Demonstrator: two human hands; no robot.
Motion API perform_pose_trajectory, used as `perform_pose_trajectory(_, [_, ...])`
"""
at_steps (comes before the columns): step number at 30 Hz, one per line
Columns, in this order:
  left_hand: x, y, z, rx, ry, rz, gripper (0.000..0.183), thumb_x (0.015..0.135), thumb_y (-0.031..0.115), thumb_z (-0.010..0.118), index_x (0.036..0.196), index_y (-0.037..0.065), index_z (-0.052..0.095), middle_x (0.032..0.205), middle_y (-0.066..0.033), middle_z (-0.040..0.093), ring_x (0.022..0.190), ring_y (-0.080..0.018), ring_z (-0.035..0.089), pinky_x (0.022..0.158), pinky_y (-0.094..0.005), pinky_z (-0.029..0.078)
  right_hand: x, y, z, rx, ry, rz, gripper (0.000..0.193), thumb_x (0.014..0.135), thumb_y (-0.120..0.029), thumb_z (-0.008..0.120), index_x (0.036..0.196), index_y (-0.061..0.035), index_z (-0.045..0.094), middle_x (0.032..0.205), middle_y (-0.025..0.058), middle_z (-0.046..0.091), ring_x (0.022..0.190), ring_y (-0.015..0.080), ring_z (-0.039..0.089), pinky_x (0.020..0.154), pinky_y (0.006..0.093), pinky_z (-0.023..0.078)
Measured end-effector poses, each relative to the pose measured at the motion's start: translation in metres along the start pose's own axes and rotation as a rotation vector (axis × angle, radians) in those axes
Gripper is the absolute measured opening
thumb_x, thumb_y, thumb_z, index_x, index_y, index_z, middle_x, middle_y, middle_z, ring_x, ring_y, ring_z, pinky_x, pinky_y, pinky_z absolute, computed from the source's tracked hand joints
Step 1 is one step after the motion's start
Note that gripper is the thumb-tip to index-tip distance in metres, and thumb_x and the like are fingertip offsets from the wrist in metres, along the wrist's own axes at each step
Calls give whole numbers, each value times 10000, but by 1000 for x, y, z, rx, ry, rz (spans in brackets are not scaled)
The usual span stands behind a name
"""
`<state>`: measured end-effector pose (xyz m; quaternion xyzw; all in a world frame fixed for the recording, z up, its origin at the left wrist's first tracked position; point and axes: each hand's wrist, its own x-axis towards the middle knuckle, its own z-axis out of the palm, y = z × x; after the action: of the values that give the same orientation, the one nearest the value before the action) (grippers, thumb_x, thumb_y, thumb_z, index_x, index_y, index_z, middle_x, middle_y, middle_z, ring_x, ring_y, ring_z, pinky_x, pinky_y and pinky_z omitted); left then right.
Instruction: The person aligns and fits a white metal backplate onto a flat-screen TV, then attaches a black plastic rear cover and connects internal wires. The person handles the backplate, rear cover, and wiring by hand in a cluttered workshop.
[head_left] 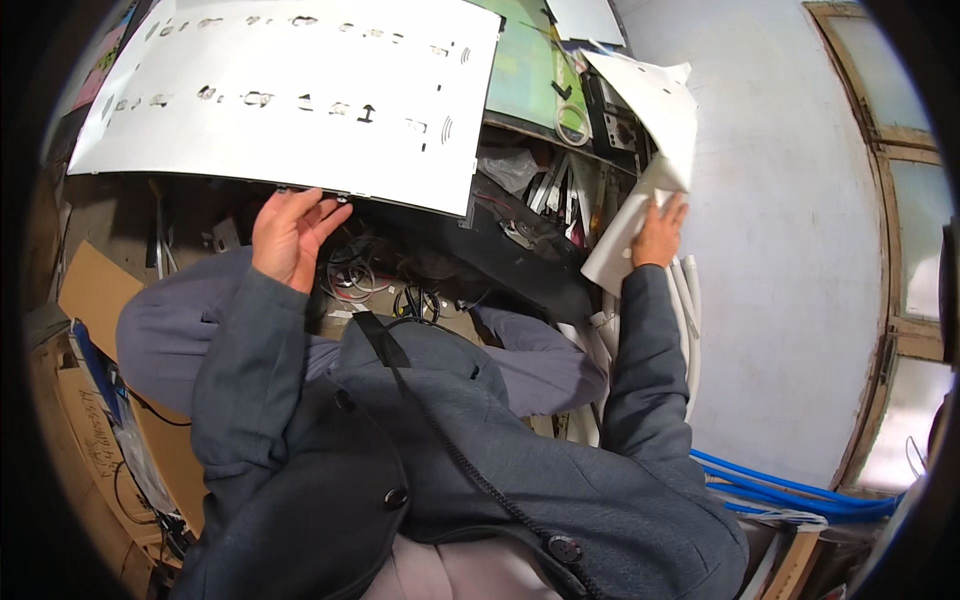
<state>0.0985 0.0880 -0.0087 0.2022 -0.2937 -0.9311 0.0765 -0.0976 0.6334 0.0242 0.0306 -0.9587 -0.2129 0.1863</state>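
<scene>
A large white panel [290,70] with two rows of dark-edged cut-outs and a thin black rim lies tilted at the upper left. My left hand [290,235] is at its near edge, with the fingertips closed on the rim. On the right, a bent white plastic sheet [655,120] with small holes stands beside the wall. My right hand [660,232] holds this sheet low down, fingers over its folded part; the thumb is hard to make out. Beneath the white panel, a dark panel-like piece [530,255] slants between my hands.
A green-topped table [520,75] bears a roll of tape [571,125]. Loose cables [350,280] lie on the floor before my legs. White pipes [690,300] and blue tubing [790,487] run along the right wall; cardboard [100,290] stands at my left.
</scene>
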Motion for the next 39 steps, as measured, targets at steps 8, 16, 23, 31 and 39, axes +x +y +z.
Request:
perform_pose_trajectory(8, [7,2,-11,30,-5,3,50,990,35,625,988,3,664,1027,-117,704,992,-259,694,1021,-529,579,33,111,15,271,-155,498,800,800,-251,795,1450,63,451,1506,296,460,1321,452,535,1078,483,490])
perform_pose_trajectory(16, [10,6,-21,116,16,3,99,993,52,629,1058,-17,660,1067,-138,709,1021,-270,699,1024,-494,587,85,143,33,355,54,540,894,849,-355,795,1486,122,388,1489,344,475,1342,464,524,1107,478,462])
perform_pose_trajectory(23, [11,10,-23,153,22,-22,87,995,44,620,1043,-22,651,1075,-145,707,1031,-272,703,1039,-487,584,82,104,72,420,-297,309,844,851,-399,785,1469,72,456,1422,285,584,1283,440,592,1073,495,489])
perform_pose_trajectory(31, [8,13,-19,155,76,-36,53,977,10,621,1011,-22,647,1039,-154,719,987,-294,720,1003,-502,600,69,46,-8,61,-516,293,564,836,-429,791,1331,-183,679,1229,152,740,1132,330,713,962,477,558])
perform_pose_trajectory(39, [0,17,-5,221,138,-51,117,977,19,625,1074,-34,662,1101,-165,720,1025,-306,718,1007,-485,600,37,15,-66,66,-602,240,524,825,-431,785,1260,-145,720,1095,167,769,1073,303,733,918,442,569])
